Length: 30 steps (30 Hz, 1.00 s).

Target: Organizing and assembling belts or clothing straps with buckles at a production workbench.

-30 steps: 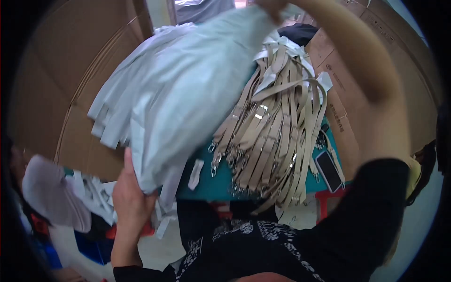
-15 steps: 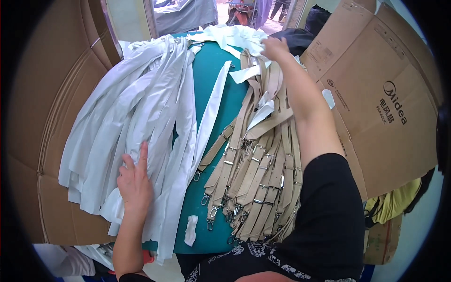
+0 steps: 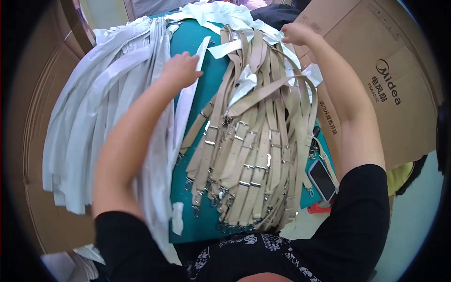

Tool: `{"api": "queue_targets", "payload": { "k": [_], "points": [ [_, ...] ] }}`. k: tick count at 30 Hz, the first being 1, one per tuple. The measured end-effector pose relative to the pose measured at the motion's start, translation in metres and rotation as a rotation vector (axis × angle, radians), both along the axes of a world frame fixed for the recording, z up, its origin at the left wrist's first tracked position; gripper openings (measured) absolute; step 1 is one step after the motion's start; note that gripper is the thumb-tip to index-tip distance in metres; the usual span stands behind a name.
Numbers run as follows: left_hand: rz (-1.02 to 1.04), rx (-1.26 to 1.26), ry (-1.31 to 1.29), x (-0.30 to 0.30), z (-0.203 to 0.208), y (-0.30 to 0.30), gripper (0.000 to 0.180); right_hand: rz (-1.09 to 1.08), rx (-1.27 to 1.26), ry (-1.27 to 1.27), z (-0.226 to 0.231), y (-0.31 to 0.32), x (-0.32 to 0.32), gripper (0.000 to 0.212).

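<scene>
Tan straps [image 3: 256, 141] with metal buckles and swivel clips lie in a thick bundle on the green table [image 3: 185, 211]. To their left hangs a big bunch of white wrapped strips [image 3: 108, 113]. Over the upper end of a single white strip [image 3: 188, 101] is my left hand [image 3: 181, 70], thumb and fingers apart, seemingly empty. Beyond the straps' top right, my right hand [image 3: 298, 35] has its fingers curled together beside crumpled white wrapping [image 3: 223, 16]. Whatever its fingertips pinch is too small to make out. White scraps [image 3: 244, 84] lie among the straps.
A phone [image 3: 322, 180] rests at the table's right edge, near a loose strap with clips. Large cardboard sheets stand at the right [image 3: 361, 70] and left [image 3: 35, 131]. A dark bag [image 3: 277, 18] sits at the back. A small white scrap [image 3: 177, 218] lies near the front edge.
My left hand has left the white bunch and reached up and right to the single strip. My right hand has shifted rightward. The view has moved, bringing the phone into sight.
</scene>
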State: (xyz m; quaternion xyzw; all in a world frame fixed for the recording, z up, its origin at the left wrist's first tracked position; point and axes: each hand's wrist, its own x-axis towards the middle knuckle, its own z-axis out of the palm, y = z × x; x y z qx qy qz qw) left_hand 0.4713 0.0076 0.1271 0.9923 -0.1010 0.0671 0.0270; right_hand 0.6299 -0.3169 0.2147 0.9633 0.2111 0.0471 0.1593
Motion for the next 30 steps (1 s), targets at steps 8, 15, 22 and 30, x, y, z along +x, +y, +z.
{"api": "queue_targets", "payload": {
  "k": [8,15,22,30],
  "points": [
    [0.325,-0.222,0.167,0.088,-0.107,0.015,0.049,-0.123,0.009,0.237,-0.056,0.045,0.067,0.061],
    [0.406,-0.396,-0.067,0.086,-0.157,0.014,0.056,-0.102,0.417,0.032,-0.111,0.046,0.177,0.092],
    [0.451,-0.404,-0.005,0.078,-0.139,0.011,0.055,0.243,0.852,0.227,-0.101,0.125,0.270,0.134],
    [0.444,-0.377,0.102,0.094,-0.134,0.008,0.060,-0.231,0.560,0.168,-0.181,0.137,0.428,0.124]
  ]
}}
